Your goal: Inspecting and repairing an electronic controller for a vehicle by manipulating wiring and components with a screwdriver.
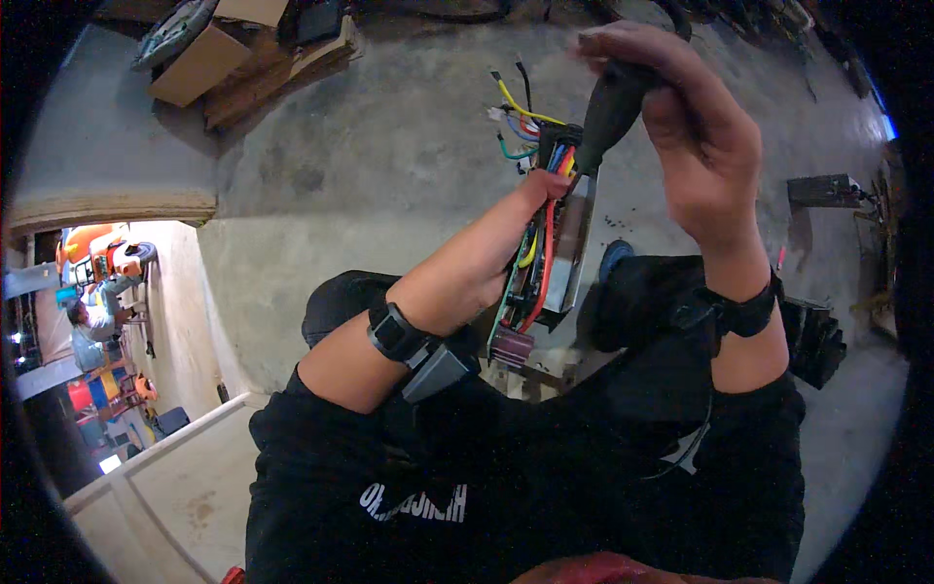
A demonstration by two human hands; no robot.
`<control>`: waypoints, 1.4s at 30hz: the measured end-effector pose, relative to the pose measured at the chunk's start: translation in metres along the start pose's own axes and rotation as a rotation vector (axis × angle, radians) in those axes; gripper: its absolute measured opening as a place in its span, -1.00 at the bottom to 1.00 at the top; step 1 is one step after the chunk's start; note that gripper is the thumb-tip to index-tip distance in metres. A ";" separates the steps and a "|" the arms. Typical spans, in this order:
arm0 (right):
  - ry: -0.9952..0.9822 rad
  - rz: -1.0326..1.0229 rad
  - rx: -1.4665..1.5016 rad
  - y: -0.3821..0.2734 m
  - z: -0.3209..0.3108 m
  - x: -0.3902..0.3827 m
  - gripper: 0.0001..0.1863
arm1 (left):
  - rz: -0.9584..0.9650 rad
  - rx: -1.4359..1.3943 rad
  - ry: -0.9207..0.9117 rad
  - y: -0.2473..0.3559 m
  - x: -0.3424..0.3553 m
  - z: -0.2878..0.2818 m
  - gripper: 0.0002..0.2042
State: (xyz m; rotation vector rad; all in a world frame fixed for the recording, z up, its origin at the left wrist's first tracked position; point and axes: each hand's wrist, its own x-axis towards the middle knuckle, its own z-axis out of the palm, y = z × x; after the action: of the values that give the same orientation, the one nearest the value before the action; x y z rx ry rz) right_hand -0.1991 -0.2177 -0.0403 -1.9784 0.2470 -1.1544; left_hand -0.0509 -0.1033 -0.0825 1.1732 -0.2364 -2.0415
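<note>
My left hand (533, 200) is closed round a long electronic controller (545, 253) over my lap. Its side is open and shows a circuit board, red and yellow wires and a bare metal side. Loose coloured leads (525, 112) stick out of its far end. Above that end, my right hand (705, 136) is closed round a black tapered tool (615, 112), fingers over its top and thumb beside it. The tool's narrow end points down at the controller, close to my left thumb. Its tip is hidden, and my right fingertips are blurred.
Cardboard boxes (199, 66) lie on the floor at the far left. A finned metal part (822, 190) and a dark block-shaped object (812, 341) are at the right. Through an opening at left, another person (94, 321) works near an orange vehicle (102, 251).
</note>
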 end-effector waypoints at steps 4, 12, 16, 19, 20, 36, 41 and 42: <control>0.073 -0.001 -0.036 0.009 -0.002 -0.006 -0.70 | 0.088 0.026 0.067 -0.003 -0.003 0.005 -0.64; 0.298 0.221 -0.162 -0.011 0.019 0.009 -0.66 | 0.029 -0.002 0.074 0.004 -0.007 0.006 -0.63; 0.187 0.219 -0.022 0.013 -0.008 -0.003 -0.66 | 0.033 -0.010 0.094 0.005 -0.008 0.013 -0.65; 0.173 0.278 0.023 0.000 0.003 0.007 -0.62 | -0.063 -0.048 0.039 0.004 -0.003 0.001 -0.68; 0.172 0.304 -0.059 -0.020 0.012 0.014 -0.61 | -0.044 -0.061 0.023 0.002 -0.003 0.001 -0.68; 0.144 0.220 0.224 0.007 -0.004 0.002 -0.53 | 0.054 -0.051 0.039 -0.002 0.000 0.013 -0.69; 0.115 0.309 0.081 -0.013 -0.002 0.006 -0.54 | -0.030 -0.013 -0.055 -0.003 0.004 0.001 -0.69; 0.133 0.307 0.078 -0.015 0.002 0.007 -0.55 | -0.038 0.010 -0.054 -0.002 0.002 0.001 -0.69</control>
State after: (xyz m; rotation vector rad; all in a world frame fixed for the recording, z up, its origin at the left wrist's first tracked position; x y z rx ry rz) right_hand -0.1966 -0.2112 -0.0255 -1.7254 0.5466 -1.0783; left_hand -0.0535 -0.1041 -0.0842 1.1382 -0.2529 -2.1091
